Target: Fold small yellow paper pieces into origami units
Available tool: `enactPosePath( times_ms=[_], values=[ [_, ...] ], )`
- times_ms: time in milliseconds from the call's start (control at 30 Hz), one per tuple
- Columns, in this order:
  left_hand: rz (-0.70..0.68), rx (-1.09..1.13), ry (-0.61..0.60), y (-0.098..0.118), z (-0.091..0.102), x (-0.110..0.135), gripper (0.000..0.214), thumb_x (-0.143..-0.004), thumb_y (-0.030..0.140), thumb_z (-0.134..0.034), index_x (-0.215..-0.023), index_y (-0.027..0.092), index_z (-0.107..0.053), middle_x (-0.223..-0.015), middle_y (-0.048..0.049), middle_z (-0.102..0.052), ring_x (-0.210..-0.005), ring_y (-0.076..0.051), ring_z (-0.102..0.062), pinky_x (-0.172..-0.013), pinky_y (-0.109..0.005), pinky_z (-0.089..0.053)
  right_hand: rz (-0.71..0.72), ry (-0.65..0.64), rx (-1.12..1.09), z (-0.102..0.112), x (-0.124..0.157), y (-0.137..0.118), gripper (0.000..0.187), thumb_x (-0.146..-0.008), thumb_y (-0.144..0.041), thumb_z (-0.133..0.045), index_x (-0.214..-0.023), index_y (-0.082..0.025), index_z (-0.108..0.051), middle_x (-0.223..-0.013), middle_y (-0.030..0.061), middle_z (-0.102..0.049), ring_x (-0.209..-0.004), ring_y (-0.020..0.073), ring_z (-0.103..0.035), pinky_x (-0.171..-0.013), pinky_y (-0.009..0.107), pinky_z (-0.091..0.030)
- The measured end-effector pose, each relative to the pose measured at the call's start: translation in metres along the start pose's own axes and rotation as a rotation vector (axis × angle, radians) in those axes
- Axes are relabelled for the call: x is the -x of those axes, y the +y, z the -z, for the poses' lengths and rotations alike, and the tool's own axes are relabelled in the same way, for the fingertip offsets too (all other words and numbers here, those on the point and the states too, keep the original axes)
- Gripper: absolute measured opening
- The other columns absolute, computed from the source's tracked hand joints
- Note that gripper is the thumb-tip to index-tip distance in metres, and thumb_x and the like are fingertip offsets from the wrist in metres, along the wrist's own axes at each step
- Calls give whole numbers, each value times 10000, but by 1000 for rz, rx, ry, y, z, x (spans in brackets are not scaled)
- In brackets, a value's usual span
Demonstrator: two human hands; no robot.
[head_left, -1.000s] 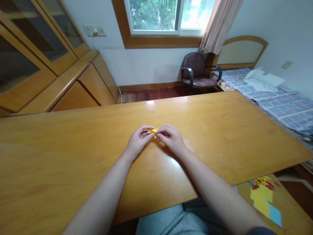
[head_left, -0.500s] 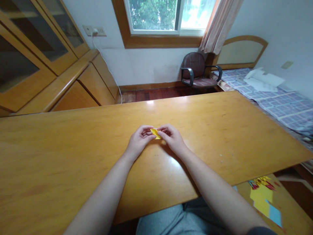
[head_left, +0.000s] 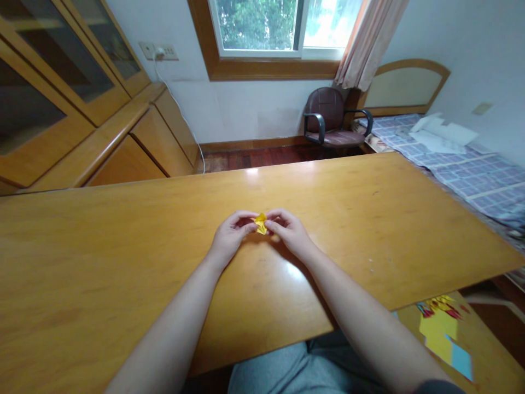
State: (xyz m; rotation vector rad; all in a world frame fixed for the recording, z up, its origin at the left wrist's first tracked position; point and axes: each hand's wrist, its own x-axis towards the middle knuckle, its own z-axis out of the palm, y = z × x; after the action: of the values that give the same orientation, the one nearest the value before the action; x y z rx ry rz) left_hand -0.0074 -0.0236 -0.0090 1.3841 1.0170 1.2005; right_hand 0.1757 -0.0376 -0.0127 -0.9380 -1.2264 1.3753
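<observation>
The left hand (head_left: 230,235) and right hand (head_left: 292,232) pinch a little folded yellow paper (head_left: 261,224) over the big table (head_left: 123,262).
Thumbs and fingers are squeezed together, one side each. The paper is between the hands, well in from the near and far edges, with lots of table both ways.

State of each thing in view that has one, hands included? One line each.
Yellow paper: folded, held between both hands
Left hand: pinching the paper
Right hand: pinching the paper
Glass doors: shut
Plug: in socket
Curtain: gathered at the window's right
Blue sheet: lying flat
</observation>
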Motion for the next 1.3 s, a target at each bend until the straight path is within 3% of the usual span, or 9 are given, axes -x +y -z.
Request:
enactPosePath(
  times_ms=[367,733,967,1300],
  values=[
    [58,56,-35,-13,6,-2,301,-713,424,-788,-887,181,-747,-879,-40,-750,-821,-196,-668,-813,-311,-526,-14,4,-35,-1,-1,-1,271,-748,-436,-766,-858,-203,-680,-787,4,-675,-692,140,-599,-672,286,-506],
    [17,60,-98,-11,5,-3,216,-719,372,-792,-829,191,-752,-876,-41,-747,-843,-195,-668,-847,-321,-517,-55,19,-58,-1,-1,-4,290,-722,-457,-781,-818,-197,-698,-757,-3,-681,-674,128,-585,-661,268,-488],
    [69,79,-102,-6,3,-3,223,-644,332,-838,-780,192,-729,-796,-15,-720,-757,-172,-648,-733,-288,-530,-116,-15,-102,1,-1,-4,278,-706,-442,-797,-807,-200,-705,-747,-13,-681,-649,116,-580,-640,255,-485],
    [82,67,-138,-6,4,-2,204,-675,314,-825,-781,184,-709,-784,-11,-697,-756,-166,-636,-738,-283,-517,-136,-35,-111,2,0,-7,210,-699,-356,-816,-796,-192,-728,-757,-5,-703,-673,118,-600,-654,254,-487]
  ],
)
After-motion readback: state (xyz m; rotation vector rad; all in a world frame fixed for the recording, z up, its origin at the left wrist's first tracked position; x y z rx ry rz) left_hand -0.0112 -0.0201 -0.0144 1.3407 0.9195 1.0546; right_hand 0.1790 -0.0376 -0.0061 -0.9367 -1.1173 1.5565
